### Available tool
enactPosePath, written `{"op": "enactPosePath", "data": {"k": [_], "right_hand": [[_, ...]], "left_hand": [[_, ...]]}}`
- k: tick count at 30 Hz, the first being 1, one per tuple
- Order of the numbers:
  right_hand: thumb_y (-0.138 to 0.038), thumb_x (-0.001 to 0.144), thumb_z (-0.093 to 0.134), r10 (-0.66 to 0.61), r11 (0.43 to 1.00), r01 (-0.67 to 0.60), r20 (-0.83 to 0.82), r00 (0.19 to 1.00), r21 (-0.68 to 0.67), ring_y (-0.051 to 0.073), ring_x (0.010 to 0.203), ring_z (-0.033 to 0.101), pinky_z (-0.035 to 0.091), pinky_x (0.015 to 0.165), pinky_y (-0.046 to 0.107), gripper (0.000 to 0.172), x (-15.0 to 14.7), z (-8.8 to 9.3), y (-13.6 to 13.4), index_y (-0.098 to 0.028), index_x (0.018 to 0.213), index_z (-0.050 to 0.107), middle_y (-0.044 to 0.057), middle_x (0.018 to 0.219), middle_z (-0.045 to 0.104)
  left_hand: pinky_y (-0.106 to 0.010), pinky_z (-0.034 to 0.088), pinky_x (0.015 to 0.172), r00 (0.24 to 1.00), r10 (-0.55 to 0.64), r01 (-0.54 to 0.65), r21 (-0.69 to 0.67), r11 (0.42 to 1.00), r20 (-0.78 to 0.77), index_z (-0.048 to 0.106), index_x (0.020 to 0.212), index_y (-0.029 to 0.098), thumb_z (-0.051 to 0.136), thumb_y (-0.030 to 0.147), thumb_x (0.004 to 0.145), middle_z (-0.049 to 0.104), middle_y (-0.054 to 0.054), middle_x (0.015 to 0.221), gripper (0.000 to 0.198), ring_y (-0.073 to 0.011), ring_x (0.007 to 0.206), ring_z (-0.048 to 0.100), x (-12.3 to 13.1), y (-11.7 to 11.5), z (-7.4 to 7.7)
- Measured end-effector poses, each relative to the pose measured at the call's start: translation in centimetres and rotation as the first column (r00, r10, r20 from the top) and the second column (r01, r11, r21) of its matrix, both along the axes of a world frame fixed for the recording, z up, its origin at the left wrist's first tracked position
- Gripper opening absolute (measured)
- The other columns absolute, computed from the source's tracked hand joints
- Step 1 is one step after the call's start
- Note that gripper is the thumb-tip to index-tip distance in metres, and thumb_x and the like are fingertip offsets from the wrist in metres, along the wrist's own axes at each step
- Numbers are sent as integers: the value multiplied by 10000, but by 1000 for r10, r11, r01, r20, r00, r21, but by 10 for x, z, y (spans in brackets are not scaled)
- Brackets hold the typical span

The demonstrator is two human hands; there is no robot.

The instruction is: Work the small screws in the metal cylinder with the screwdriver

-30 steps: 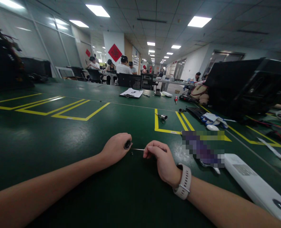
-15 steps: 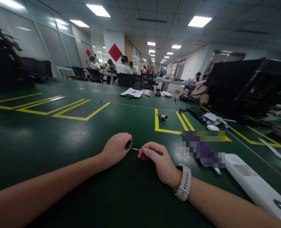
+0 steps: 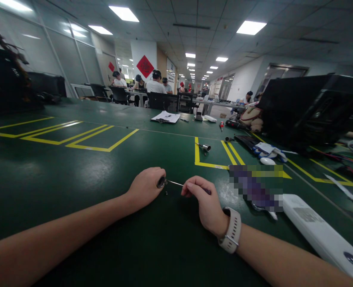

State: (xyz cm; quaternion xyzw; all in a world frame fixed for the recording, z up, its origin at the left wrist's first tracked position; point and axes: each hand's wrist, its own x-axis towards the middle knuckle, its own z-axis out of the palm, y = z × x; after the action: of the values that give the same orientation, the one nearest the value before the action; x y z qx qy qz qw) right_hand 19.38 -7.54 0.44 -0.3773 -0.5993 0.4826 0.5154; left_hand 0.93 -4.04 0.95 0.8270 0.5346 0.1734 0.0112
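My left hand (image 3: 146, 184) is closed round a small metal cylinder (image 3: 161, 182), whose dark hollow end faces right. My right hand (image 3: 201, 195) grips a screwdriver (image 3: 175, 183) by its dark handle, mostly hidden in the fingers. Its thin shaft points left, with the tip just short of the cylinder's end. A tiny metal piece (image 3: 166, 193) shows just below the cylinder; whether it rests on the table I cannot tell. Farther off, a similar metal cylinder part (image 3: 205, 147) lies inside a yellow tape outline.
On the green table (image 3: 99, 243), a long white device (image 3: 320, 231) lies right of my right forearm. Beyond it are a white glove (image 3: 267, 149), a white mouse (image 3: 267, 161) and a large black case (image 3: 308, 107). A clipboard with paper (image 3: 165, 116) sits at the back.
My right hand has moved slightly right, drawing the screwdriver tip away from the cylinder. The tiny piece below the cylinder now shows clearly. My left hand has stayed in place.
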Motion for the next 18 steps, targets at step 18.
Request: {"op": "enactPosePath", "data": {"k": [18], "right_hand": [[-209, 838, 471, 103, 974, -149, 250, 963, 171, 138, 699, 515, 398, 651, 268, 157, -2, 10, -8, -174, 763, 605, 5, 718, 560]], "left_hand": [[-258, 351, 563, 997, -43, 42, 9, 999, 69, 470, 661, 182, 475, 215, 767, 518, 1, 669, 111, -155, 645, 499, 1, 1, 1]]}}
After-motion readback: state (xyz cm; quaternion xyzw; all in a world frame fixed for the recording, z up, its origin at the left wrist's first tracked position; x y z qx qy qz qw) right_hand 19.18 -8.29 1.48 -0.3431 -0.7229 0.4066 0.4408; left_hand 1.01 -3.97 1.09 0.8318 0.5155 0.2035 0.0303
